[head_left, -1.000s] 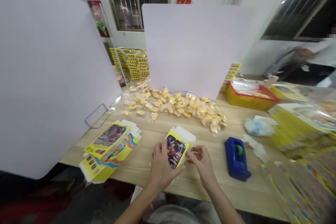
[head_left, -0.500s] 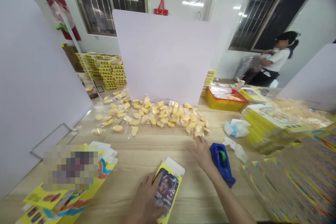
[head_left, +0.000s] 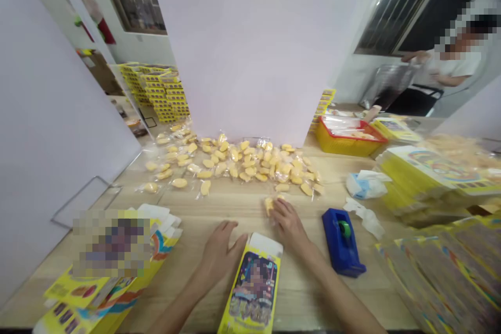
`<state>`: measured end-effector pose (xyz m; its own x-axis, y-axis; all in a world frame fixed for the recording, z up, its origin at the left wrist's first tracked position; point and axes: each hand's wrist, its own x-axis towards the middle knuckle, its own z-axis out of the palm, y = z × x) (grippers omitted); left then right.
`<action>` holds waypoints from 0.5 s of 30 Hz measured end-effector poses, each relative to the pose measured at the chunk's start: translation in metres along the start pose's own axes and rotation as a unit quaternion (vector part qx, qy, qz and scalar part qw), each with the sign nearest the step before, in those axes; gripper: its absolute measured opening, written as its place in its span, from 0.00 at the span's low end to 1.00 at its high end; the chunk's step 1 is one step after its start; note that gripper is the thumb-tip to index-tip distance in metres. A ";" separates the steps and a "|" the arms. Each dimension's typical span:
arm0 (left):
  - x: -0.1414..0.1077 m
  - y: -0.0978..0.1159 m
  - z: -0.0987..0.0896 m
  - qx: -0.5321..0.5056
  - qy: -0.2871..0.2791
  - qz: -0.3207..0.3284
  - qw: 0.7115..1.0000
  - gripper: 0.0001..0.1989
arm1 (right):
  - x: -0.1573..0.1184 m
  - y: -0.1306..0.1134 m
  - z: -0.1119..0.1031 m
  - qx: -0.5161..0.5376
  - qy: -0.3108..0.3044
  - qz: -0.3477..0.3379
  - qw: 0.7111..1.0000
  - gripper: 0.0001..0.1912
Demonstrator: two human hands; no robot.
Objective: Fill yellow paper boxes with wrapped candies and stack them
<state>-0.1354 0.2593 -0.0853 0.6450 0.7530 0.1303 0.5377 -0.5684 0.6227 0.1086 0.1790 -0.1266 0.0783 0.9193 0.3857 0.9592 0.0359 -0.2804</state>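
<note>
A yellow printed carton (head_left: 256,276) lies flat on the table before me, its white end flap open at the far end. Just left of it, my left hand (head_left: 221,250) is empty, thumb and fingers apart, the thumb near the carton's edge. Beyond the flap, my right hand (head_left: 288,222) has its fingers curled over a small yellow piece in clear wrap (head_left: 269,205), low at the table. Many similar wrapped yellow pieces (head_left: 250,164) lie scattered ahead of both hands.
To the right stand a blue tape dispenser (head_left: 344,245), a tissue pack (head_left: 366,185), a yellow basket with red rim (head_left: 348,145) and stacked cartons (head_left: 418,182). Flat cartons (head_left: 117,297) lie left. White panels (head_left: 246,62) rise ahead and left. Another person (head_left: 450,70) is far right.
My left hand has let go of the carton and moved to its left side. My right hand has come back from the scattered pieces toward the carton with a wrapped yellow piece.
</note>
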 end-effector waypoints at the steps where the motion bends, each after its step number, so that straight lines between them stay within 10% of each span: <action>1: 0.013 -0.001 0.004 0.012 0.001 0.004 1.000 0.17 | -0.007 -0.006 -0.001 0.038 -0.014 -0.042 0.998 0.24; 5: 0.055 0.005 0.032 0.087 -0.017 -0.012 0.996 0.20 | -0.015 -0.006 -0.010 0.140 -0.017 -0.048 0.989 0.22; 9: 0.075 0.020 0.060 0.030 0.012 -0.057 0.998 0.22 | 0.003 0.012 -0.007 0.085 0.135 0.178 0.971 0.18; 15: 0.095 0.017 0.072 -0.098 0.015 -0.106 0.989 0.16 | 0.035 0.039 0.006 0.119 0.076 0.338 0.931 0.19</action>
<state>-0.0258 0.2972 -0.1183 0.5110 0.8596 0.0028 0.5415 -0.3244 0.7756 0.1475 0.2148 -0.1291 0.6968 0.6979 0.1657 0.5912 -0.4280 -0.6835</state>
